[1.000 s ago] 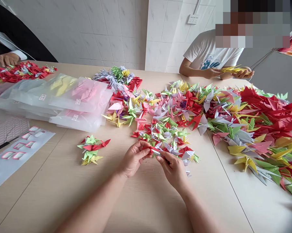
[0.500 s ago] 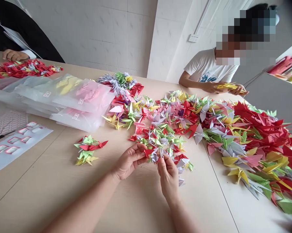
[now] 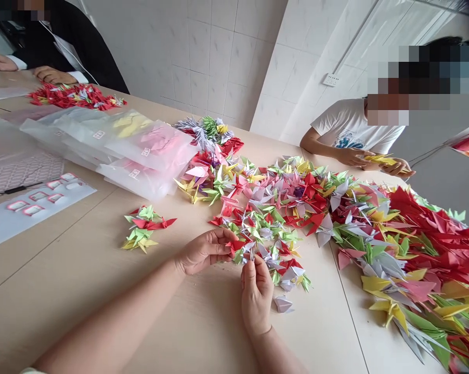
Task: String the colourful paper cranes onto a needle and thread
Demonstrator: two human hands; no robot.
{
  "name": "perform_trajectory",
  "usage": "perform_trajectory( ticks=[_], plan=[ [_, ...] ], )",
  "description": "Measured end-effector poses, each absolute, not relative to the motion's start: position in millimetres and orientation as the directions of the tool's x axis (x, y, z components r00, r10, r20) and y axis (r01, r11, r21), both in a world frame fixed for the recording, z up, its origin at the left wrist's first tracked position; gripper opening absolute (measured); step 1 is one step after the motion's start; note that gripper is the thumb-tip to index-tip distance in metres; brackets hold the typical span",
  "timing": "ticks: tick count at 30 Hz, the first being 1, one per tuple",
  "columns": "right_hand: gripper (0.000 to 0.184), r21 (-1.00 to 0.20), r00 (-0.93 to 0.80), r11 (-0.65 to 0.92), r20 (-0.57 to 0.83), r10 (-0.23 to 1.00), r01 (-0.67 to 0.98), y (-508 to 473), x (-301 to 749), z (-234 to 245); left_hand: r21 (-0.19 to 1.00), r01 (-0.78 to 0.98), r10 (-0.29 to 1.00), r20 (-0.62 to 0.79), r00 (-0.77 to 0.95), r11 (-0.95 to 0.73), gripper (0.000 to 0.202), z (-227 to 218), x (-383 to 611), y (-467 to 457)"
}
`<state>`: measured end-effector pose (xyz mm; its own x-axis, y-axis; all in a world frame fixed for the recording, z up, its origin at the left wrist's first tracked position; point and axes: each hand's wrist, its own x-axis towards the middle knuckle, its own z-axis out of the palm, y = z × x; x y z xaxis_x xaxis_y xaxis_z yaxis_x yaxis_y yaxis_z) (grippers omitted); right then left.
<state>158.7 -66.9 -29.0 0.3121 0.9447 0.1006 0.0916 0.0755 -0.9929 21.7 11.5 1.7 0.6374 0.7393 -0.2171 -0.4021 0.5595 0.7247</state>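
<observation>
My left hand (image 3: 204, 251) pinches a small red paper crane (image 3: 235, 244) at the near edge of a heap of small folded cranes (image 3: 265, 234). My right hand (image 3: 255, 291) is closed in a pinch on a pale lilac crane (image 3: 251, 253) just right of the red one. Both hands hover low over the wooden table (image 3: 82, 291). A small separate cluster of green, red and yellow cranes (image 3: 144, 234) lies to the left of my left hand. One loose lilac crane (image 3: 282, 303) sits beside my right hand.
A broad pile of larger coloured cranes (image 3: 406, 239) covers the right side. Clear plastic bags of paper (image 3: 141, 156) and a label sheet (image 3: 35, 202) lie on the left. One person in a white shirt (image 3: 355, 130) folds yellow paper; another in black (image 3: 63, 47) sits far left.
The view has swung left and tilted. My right hand has drawn nearer to me and turned more upright, while my left hand stays pinched on the red crane.
</observation>
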Motion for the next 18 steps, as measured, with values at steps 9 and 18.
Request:
perform_trajectory(
  ticks=[9, 18],
  plan=[
    [0.027, -0.997, 0.296, 0.028, 0.004, 0.955, -0.079, -70.4, 154.4, -24.6, 0.754, -0.404, 0.740, -0.158, 0.654, 0.518, 0.013, 3.1, 26.4, 4.7],
    [0.027, -0.969, 0.252, 0.019, -0.045, 0.967, -0.245, -74.9, 151.6, -20.9, 0.771, -0.370, 0.708, -0.143, 0.692, 0.518, 0.018, -5.0, 29.3, 6.9]
  ],
)
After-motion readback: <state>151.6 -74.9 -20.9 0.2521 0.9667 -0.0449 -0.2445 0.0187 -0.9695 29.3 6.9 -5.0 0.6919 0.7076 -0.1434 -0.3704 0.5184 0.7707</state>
